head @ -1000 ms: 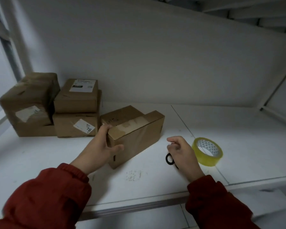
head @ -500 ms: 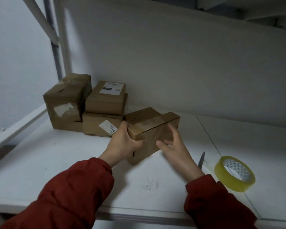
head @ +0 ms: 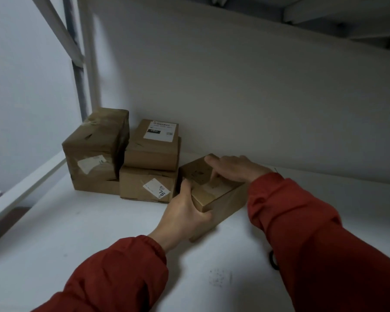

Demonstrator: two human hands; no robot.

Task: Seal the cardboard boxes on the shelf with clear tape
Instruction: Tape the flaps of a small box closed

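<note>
black loop (head: 272,261): mostly behind sleeve (head: 302,233) | box (head: 221,199) top: partly under right hand (head: 234,168)

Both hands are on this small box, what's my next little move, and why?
Probably slide the small box back square beside the stacked boxes: your left hand grips its near corner, your right hand lies flat on top, and it sits askew to them.

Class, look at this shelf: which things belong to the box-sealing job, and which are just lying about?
Belongs to the job: small box, gripped at its near corner by the left hand, right hand flat on top; large box; upper labelled box; lower labelled box.

Lying about: smudge on the shelf; black loop by the right sleeve, mostly hidden.
</note>
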